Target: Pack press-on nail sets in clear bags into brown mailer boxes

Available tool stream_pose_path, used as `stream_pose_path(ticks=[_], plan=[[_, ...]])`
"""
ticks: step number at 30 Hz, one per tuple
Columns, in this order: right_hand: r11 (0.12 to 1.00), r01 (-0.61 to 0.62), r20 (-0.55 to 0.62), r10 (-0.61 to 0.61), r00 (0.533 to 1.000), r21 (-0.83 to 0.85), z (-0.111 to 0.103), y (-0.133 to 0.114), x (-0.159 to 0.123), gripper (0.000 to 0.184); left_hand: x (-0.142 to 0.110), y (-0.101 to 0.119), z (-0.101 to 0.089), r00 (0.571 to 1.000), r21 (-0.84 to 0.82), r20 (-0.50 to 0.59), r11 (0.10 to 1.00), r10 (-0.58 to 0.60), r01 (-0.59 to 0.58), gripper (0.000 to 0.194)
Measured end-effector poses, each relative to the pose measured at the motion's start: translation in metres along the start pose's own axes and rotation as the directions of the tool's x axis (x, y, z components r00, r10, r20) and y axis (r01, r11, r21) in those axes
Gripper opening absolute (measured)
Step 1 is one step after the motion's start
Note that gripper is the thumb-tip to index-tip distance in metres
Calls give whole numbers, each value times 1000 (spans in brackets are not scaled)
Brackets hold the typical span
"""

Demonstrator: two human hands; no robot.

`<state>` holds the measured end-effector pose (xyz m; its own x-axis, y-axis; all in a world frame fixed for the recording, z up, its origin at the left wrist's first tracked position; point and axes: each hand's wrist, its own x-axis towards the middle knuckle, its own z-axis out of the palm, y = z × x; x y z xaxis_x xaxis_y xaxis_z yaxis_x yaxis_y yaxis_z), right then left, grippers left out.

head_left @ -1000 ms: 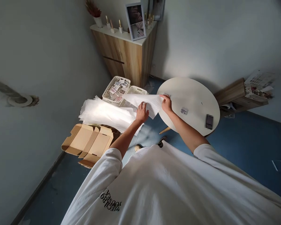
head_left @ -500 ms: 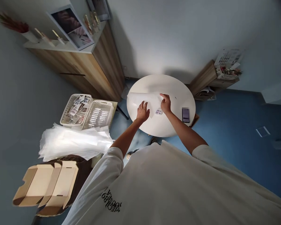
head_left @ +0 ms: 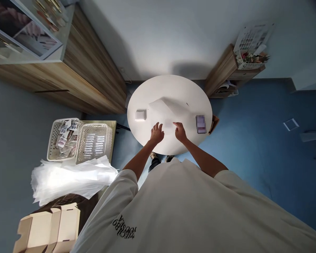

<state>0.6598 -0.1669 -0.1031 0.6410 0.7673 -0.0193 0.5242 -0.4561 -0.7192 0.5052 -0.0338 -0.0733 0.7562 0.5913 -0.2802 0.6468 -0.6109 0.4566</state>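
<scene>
A thin white sheet of paper lies on the round white table, its far part raised in a fold. A faint greyish patch shows through it between my hands. My left hand rests at the sheet's near left part, fingers spread and holding nothing. Opposite it, my right hand has its index finger stretched left over the sheet, with the other fingers curled. I see no clear grip on the paper there. A small white block-like item sits at the table's left.
A phone lies on the table's right side. To the left stand two white baskets, a pile of white sheets and an open cardboard box. A wooden cabinet and a low shelf unit flank the table.
My view has swung right from the pile to the table. My hands carried the sheet over and lowered it onto the tabletop. The small printed packet seen there before is now covered.
</scene>
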Motion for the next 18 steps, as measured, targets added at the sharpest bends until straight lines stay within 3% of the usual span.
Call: stream_pose_path(ticks=[5,11,15,18], plan=[[984,-176,194,174,965,-10,25,17,-12,60,2,-24,15,994,48,108,999,-3,-3,60],[982,-189,402,174,899,-3,31,18,-15,56,2,-47,35,958,125,287,991,2,-39,59],[970,-229,354,243,903,-83,27,18,-7,52,-2,-61,41,927,185,375,981,-12,-62,61],[953,-228,294,280,914,-200,25,23,6,52,-6,-70,41,935,212,354,974,-2,-78,61]])
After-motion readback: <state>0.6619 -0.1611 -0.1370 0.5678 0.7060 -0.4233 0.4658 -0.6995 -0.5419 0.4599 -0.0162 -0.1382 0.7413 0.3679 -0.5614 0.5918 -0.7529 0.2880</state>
